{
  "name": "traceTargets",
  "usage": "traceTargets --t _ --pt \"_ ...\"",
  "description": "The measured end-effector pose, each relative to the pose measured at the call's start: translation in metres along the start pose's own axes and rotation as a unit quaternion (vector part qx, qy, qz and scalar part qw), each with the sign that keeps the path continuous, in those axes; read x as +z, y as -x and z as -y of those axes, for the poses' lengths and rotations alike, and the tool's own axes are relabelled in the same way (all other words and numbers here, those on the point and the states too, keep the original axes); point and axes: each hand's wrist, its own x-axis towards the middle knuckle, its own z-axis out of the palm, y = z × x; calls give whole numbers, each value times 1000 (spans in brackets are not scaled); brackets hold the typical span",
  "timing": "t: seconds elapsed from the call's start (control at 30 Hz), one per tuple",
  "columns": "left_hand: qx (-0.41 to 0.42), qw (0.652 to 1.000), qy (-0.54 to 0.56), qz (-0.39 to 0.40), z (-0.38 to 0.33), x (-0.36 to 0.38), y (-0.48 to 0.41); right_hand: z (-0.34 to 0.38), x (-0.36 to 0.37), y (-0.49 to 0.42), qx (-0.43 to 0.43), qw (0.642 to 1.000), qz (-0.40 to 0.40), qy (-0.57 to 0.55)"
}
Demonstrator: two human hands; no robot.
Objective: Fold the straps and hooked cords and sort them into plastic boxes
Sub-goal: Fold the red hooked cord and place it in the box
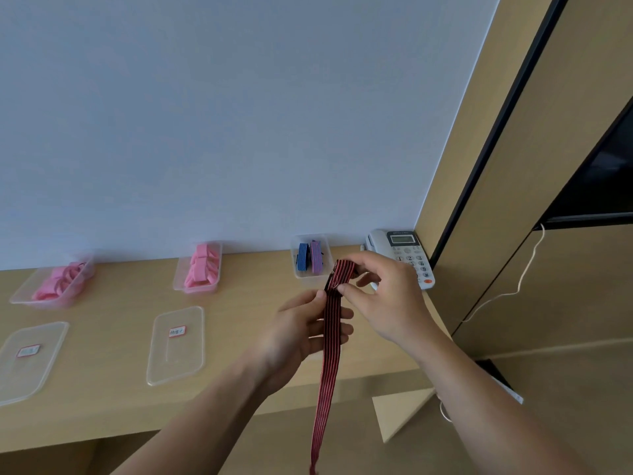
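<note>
Red-and-black strap is hanging at centre frame, left hand pinching it, right hand pinching its folded top.

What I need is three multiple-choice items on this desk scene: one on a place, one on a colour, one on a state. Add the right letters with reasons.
1. Where is the telephone?
A. right of the box holding blue and purple cords
B. between the two pink-strap boxes
C. on a lid

2. What colour are the straps in the middle box?
A. green
B. pink
C. white

3. What is the state of the red-and-black cord?
A. folded inside a box
B. held in both hands, lower end hanging
C. flat on the desk

Answers: 1 A, it stands just right of that box. 2 B, they are plainly pink. 3 B, the left hand and right hand pinch it.
</note>
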Motion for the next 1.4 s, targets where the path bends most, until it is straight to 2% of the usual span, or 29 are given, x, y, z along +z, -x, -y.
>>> traceTargets --t 0.13,0.3,0.43,0.7,0.87,0.97,1.1,1.2,1.4 --pt "-12 1000 -11 -13 4 2 0 -5 4 9 -33 998 -52 -3" --pt "-21 1000 -20 3 -2 6 -2 -11 12 21 -127 988 -80 39" --pt "-16 1000 15 -1 -9 6 -6 -18 16 35 -201 973 -64 92" --pt "24 999 19 10 -12 3 -12 -30 15 40 -214 970 -29 112" --pt "32 999 -4 0 -15 4 -13 -23 11 33 -202 975 -44 83" --pt "37 999 -20 -1 -14 8 -10 -16 8 23 -153 984 -64 63" --pt "38 999 -25 -20 -14 10 -6 -12 3 10 -15 997 60 38" --pt "33 999 -12 -17 -15 10 -4 -13 0 0 -19 993 115 32" --pt "26 999 -21 -13 -12 11 0 -13 -3 -2 -25 998 60 22"
